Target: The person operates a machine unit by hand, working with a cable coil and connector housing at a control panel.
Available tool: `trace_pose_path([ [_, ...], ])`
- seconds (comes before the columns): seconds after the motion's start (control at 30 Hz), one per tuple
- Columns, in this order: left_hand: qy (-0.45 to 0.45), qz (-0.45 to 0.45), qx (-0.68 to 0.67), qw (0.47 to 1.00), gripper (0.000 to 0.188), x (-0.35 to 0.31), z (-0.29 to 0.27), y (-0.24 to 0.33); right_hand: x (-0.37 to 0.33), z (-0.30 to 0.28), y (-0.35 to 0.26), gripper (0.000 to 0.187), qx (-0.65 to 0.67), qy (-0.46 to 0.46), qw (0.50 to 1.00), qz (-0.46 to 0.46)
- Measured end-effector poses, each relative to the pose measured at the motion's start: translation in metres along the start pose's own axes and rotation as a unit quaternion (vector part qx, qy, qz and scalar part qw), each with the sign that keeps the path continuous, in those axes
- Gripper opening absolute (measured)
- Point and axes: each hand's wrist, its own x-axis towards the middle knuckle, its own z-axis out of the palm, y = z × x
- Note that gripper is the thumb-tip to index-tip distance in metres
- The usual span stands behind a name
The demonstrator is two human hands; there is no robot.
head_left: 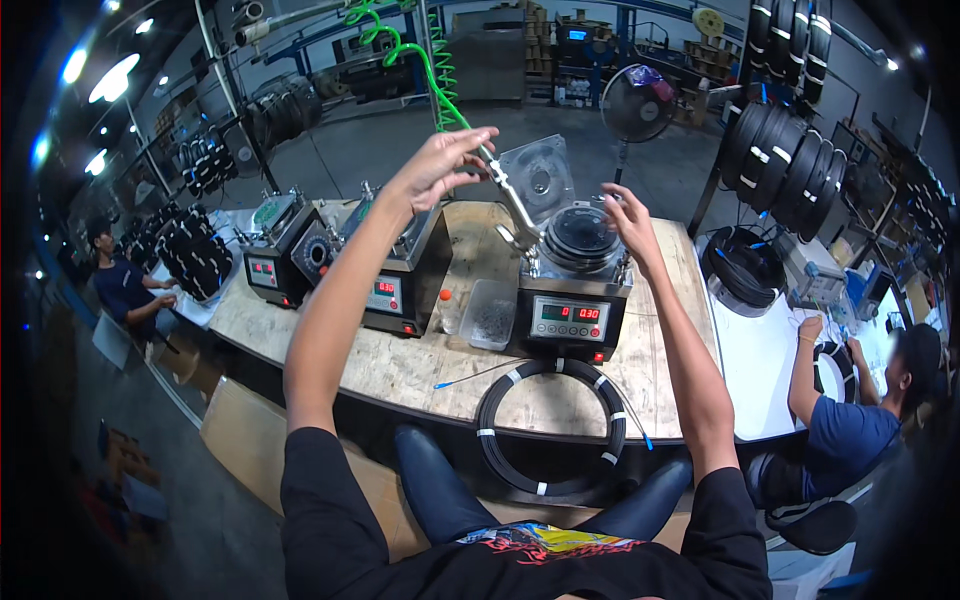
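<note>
The left hand (pixel 440 165) is gripping the metal lever handle (pixel 508 195) of a benchtop machine (pixel 572 290), fingers curled together around its upper end. The right hand (pixel 628 215) is resting at the machine's round black plate (pixel 580 232), at 3 o'clock of it, fingers slightly apart and holding nothing. A square clear lid (pixel 538 178) is standing tilted open behind the plate. At 9 o'clock of the machine, a clear plastic tub (pixel 490 313) is holding small dark parts. A coil of black cable (pixel 552 425) is hanging over the plywood worktop (pixel 420 365) edge at 6 o'clock.
</note>
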Motion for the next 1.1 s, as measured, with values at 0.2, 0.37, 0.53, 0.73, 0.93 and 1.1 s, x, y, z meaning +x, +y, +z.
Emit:
trace_pose_path([
  [0.2,-0.053,0.021,-0.056,0.997,0.043,0.014,0.056,-0.007,0.021,0.041,-0.078,0.068,-0.16,-0.317,0.934,0.039],
  [0.37,-0.083,0.045,-0.122,0.988,0.04,0.033,0.088,-0.011,0.039,0.039,-0.088,0.04,-0.174,-0.233,0.951,0.103],
  [0.53,0.024,0.111,-0.073,0.991,0.03,0.034,0.082,-0.047,0.034,0.029,-0.089,0.031,-0.193,-0.163,0.965,0.066],
  [0.73,0.339,0.079,0.309,0.885,0.04,0.047,0.077,-0.167,0.045,0.01,-0.06,0.031,-0.177,-0.102,0.979,0.01],
  [0.93,0.293,0.044,0.229,0.927,0.061,0.054,0.095,-0.211,0.053,0.007,-0.061,0.029,-0.291,-0.072,0.951,-0.081],
  [1.1,0.34,0.056,0.281,0.896,0.067,0.045,0.105,-0.218,0.041,0.022,-0.062,0.028,-0.111,-0.16,0.98,0.039],
])
